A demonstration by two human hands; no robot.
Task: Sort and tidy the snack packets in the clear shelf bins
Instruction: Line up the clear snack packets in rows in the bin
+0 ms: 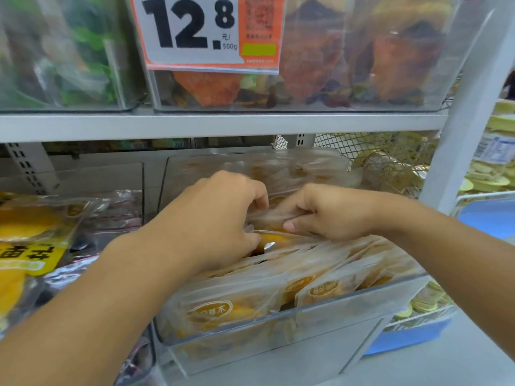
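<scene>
A clear shelf bin (278,327) on the lower shelf holds several pale translucent snack packets (328,277) with orange contents, standing in a row. My left hand (223,218) and my right hand (328,213) reach into the middle of the bin, close together. Both have curled fingers pinching the top edge of a translucent packet (269,222) between them. The packet's lower part is hidden among the others.
To the left, another clear bin holds yellow-labelled packets (30,235) and dark packets (117,213). The shelf above (223,123) carries clear bins of orange and green snacks and a price tag (195,32) reading 12.8. A white upright post (462,121) stands at right.
</scene>
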